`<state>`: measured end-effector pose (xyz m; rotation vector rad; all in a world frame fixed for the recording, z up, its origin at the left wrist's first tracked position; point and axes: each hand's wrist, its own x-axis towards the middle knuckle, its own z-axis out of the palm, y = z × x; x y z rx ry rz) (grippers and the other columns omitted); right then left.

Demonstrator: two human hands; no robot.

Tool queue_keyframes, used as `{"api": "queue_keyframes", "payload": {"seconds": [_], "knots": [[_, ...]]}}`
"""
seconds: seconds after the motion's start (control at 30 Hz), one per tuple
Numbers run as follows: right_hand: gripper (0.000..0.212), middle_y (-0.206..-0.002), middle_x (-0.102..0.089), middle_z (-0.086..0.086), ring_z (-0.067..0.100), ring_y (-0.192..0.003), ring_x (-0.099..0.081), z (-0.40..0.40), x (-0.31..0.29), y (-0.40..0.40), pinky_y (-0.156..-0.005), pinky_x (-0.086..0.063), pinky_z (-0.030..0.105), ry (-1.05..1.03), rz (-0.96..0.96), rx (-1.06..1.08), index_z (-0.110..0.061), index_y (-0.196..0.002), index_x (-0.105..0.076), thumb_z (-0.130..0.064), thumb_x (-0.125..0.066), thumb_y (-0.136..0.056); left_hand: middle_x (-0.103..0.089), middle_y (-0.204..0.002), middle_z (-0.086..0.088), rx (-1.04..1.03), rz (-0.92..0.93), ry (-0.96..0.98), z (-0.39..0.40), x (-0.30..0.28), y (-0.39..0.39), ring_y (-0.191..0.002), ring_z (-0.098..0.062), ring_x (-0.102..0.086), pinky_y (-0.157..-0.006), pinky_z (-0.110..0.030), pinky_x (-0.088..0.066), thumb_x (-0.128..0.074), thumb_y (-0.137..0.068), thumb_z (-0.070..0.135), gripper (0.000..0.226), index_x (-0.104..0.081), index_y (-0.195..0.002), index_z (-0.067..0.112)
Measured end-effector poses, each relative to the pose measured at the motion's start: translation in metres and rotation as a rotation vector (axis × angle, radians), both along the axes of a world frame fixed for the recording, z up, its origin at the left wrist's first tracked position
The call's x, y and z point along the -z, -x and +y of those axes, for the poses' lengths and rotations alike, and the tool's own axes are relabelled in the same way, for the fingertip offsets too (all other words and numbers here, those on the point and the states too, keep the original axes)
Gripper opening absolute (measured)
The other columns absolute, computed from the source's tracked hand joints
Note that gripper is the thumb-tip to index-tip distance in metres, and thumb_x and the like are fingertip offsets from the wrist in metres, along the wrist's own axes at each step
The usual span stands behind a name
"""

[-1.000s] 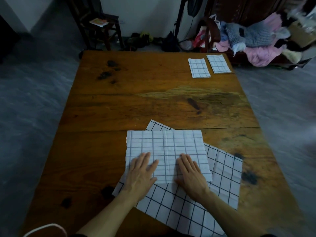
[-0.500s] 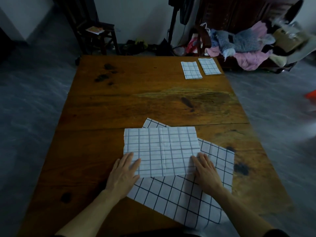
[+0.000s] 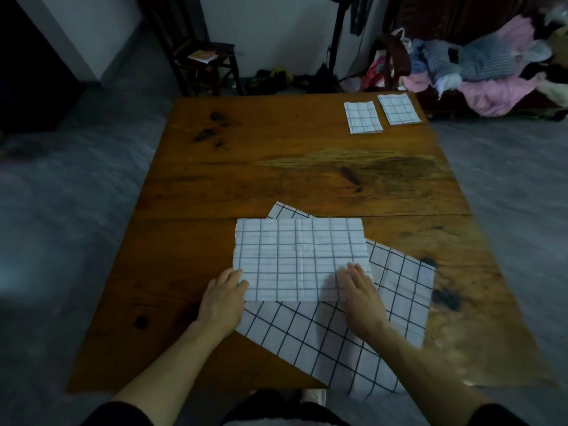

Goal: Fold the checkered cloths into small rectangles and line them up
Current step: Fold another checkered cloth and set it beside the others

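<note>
Fingers of the left hand [image 3: 223, 298] are pinching the half-folded cloth [image 3: 299, 259] at its near-left corner while the right hand [image 3: 359, 290] is lying flat — released — near the opposite corner, its long axis running left-right across the surface [image 3: 276, 167].

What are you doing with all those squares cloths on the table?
A person is folding checkered cloths on a wooden table. The left hand grips the near left corner of a half-folded cloth, and the right hand rests flat on its near right part. That cloth lies on top of a bigger unfolded cloth. Two small folded cloths already sit side by side at the far right corner.
</note>
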<state>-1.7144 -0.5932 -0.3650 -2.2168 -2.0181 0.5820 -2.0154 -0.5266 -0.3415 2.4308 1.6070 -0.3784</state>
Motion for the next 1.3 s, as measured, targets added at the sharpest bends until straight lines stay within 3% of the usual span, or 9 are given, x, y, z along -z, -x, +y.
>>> {"api": "queue_keyframes", "payload": {"seconds": [0.07,0.13,0.23,0.3,0.4,0.6,0.77,1.07,1.3], "knots": [[0.070,-0.163,-0.013,0.006,0.026,-0.152,-0.001,-0.001,0.000,0.015,-0.123,-0.007,0.040,0.015,0.030,-0.025,-0.016,-0.151,-0.023,0.003,-0.048,-0.089,-0.025,-0.161,-0.001,-0.009,-0.019,0.002,-0.003,-0.001,0.000,-0.149,-0.021,-0.015,-0.118,-0.039,-0.025,-0.051,-0.100,0.024,0.048,-0.041,-0.146,0.021],[0.063,-0.155,-0.026,0.002,0.026,-0.148,-0.018,-0.002,-0.007,0.030,-0.119,-0.026,0.046,0.016,0.078,-0.044,-0.022,-0.144,-0.034,0.000,-0.048,-0.087,-0.026,-0.160,0.000,-0.016,-0.041,0.005,-0.003,-0.003,0.001,-0.148,-0.020,-0.017,-0.118,-0.038,-0.025,-0.051,-0.100,0.027,0.048,-0.040,-0.147,0.021],[0.052,-0.138,-0.039,-0.002,0.018,-0.129,-0.041,-0.006,-0.015,0.055,-0.109,-0.040,0.035,-0.014,0.103,-0.097,-0.021,-0.134,-0.046,-0.004,-0.053,-0.086,-0.030,-0.158,0.002,-0.001,-0.078,-0.002,-0.002,-0.005,0.008,-0.145,-0.019,-0.022,-0.116,-0.037,-0.027,-0.052,-0.100,0.028,0.048,-0.041,-0.146,0.021],[0.048,-0.138,-0.043,-0.001,0.017,-0.126,-0.044,-0.008,-0.018,0.072,-0.108,-0.040,0.032,-0.042,0.102,-0.125,-0.018,-0.134,-0.049,-0.004,-0.051,-0.088,-0.032,-0.157,0.002,0.014,-0.110,-0.010,-0.001,-0.007,0.012,-0.144,-0.018,-0.024,-0.114,-0.036,-0.029,-0.053,-0.099,0.029,0.048,-0.042,-0.145,0.021],[0.050,-0.151,-0.034,0.003,0.020,-0.137,-0.036,-0.012,-0.023,0.093,-0.116,-0.031,0.032,0.033,0.071,-0.115,-0.016,-0.143,-0.042,-0.011,-0.050,-0.094,-0.035,-0.155,0.002,0.054,-0.160,-0.016,0.004,-0.009,0.020,-0.142,-0.019,-0.027,-0.112,-0.036,-0.031,-0.056,-0.098,0.029,0.048,-0.044,-0.144,0.020],[0.051,-0.152,-0.032,0.001,0.017,-0.139,-0.032,-0.015,-0.030,0.126,-0.116,-0.030,0.031,0.089,0.030,-0.054,-0.018,-0.144,-0.039,-0.021,-0.054,-0.095,-0.047,-0.142,0.004,0.169,-0.188,-0.022,0.015,-0.004,0.039,-0.131,-0.018,-0.038,-0.106,-0.033,-0.036,-0.056,-0.097,0.027,0.034,-0.052,-0.130,0.020],[0.050,-0.152,-0.034,0.003,0.018,-0.140,-0.031,-0.016,-0.032,0.145,-0.116,-0.024,0.029,0.074,0.011,0.010,-0.019,-0.144,-0.038,-0.020,-0.052,-0.096,-0.048,-0.136,0.002,0.272,-0.170,-0.027,0.023,0.001,0.043,-0.122,-0.018,-0.041,-0.102,-0.031,-0.038,-0.058,-0.095,0.021,0.036,-0.052,-0.130,0.020],[0.047,-0.146,-0.038,-0.003,0.016,-0.133,-0.037,-0.008,-0.025,0.152,-0.114,-0.032,0.030,0.110,0.031,0.040,-0.020,-0.141,-0.043,-0.022,-0.052,-0.095,-0.053,-0.121,-0.001,0.390,-0.006,-0.020,0.040,0.000,0.033,-0.114,-0.021,-0.045,-0.095,-0.033,-0.040,-0.057,-0.095,0.023,0.021,-0.058,-0.115,0.018],[0.054,-0.151,-0.034,-0.002,0.018,-0.136,-0.035,-0.005,-0.022,0.148,-0.114,-0.032,0.033,0.164,0.020,0.028,-0.021,-0.143,-0.040,-0.025,-0.056,-0.092,-0.051,-0.121,0.000,0.412,-0.015,-0.024,0.042,0.000,0.030,-0.111,-0.020,-0.045,-0.092,-0.033,-0.041,-0.055,-0.095,0.024,0.022,-0.061,-0.115,0.017]]}}
